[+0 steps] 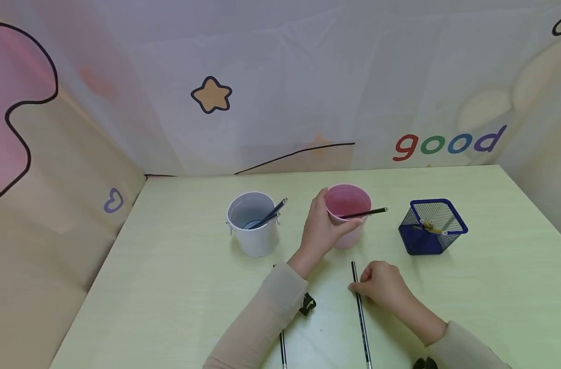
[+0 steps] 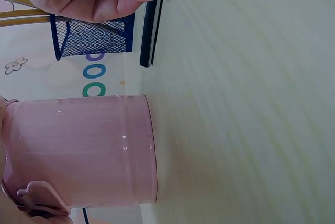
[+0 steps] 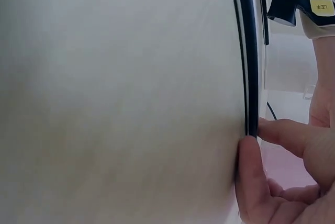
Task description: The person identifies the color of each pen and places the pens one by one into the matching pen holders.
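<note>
My left hand (image 1: 319, 230) holds a small pink bucket (image 1: 349, 240) by its rim, fingers at the far side and thumb along the front. One black pencil (image 1: 376, 211) leans in that bucket and sticks out to the right. Nearer the front, my right hand (image 1: 383, 284) pinches a black-and-silver pencil (image 1: 362, 323) that lies lengthwise on the table. In the right wrist view, the thumb and a finger (image 3: 250, 166) sit on either side of this pencil. Another dark pencil (image 1: 283, 351) lies partly hidden beneath my left forearm.
A white bucket (image 1: 257, 241) with dark pencils (image 1: 271, 214) leaning in it stands at the left. To the right is a blue mesh holder (image 1: 423, 243) containing yellow pencils (image 1: 432, 228). A printed cloth (image 1: 280, 77) hangs behind the table (image 1: 169, 287).
</note>
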A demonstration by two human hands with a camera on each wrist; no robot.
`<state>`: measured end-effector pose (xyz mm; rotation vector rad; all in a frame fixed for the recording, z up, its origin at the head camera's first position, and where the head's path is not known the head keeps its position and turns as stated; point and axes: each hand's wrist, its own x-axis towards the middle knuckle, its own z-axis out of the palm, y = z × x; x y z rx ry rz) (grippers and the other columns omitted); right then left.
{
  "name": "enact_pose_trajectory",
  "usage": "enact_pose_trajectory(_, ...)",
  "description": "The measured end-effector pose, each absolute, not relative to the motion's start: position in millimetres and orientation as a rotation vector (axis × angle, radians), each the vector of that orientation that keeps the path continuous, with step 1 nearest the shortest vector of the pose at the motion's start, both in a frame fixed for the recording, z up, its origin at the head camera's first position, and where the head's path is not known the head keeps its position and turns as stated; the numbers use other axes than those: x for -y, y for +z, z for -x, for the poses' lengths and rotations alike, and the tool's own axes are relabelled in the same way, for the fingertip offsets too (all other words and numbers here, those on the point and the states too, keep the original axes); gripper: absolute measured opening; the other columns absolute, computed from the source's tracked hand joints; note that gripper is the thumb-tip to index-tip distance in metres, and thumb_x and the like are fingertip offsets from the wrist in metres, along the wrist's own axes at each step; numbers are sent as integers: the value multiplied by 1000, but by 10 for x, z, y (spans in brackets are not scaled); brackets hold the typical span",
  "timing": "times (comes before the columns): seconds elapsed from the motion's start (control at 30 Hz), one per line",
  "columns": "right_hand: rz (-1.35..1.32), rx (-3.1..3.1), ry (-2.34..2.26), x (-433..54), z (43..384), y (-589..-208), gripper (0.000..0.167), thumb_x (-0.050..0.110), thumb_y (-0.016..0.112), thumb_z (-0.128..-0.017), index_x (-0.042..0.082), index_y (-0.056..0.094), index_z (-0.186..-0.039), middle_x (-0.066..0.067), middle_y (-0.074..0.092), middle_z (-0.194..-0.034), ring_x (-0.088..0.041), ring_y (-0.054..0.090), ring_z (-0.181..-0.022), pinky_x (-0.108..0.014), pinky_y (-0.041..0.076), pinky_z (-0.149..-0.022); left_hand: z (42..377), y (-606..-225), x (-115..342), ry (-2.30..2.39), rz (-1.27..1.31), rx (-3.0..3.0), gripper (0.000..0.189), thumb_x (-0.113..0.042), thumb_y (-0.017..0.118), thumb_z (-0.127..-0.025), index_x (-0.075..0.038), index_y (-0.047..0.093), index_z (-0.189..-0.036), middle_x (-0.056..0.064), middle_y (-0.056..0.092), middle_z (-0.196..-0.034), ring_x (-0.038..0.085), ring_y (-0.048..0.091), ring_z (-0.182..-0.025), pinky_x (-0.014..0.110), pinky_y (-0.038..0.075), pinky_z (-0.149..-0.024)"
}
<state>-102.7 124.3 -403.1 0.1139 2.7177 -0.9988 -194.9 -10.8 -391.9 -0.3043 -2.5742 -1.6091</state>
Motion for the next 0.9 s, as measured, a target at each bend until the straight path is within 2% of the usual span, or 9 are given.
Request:
enact_pose_trajectory(0.2,-66,-2694,-977,-1239,1051,-4009,23,14,75,-75,6,59,-61,0,55,-49,-12,52,-44,-26,42,-48,1943,-3906,106,-1609,313,2565,97,-37,82,-72,-9,28,-147,8,45,-139,22,50,-124,38,46,-99)
enact_pose_trajectory(0.9,-144,-2653,-1017,-1198,1008,-4013,17,8,66,-76,5,58,-63,-2,55,-51,-13,54,-43,-25,46,-45,1940,-3910,123,-1626,305,2572,96,-36,81,-74,-9,27,-148,9,44,-141,22,49,-125,39,45,-101)
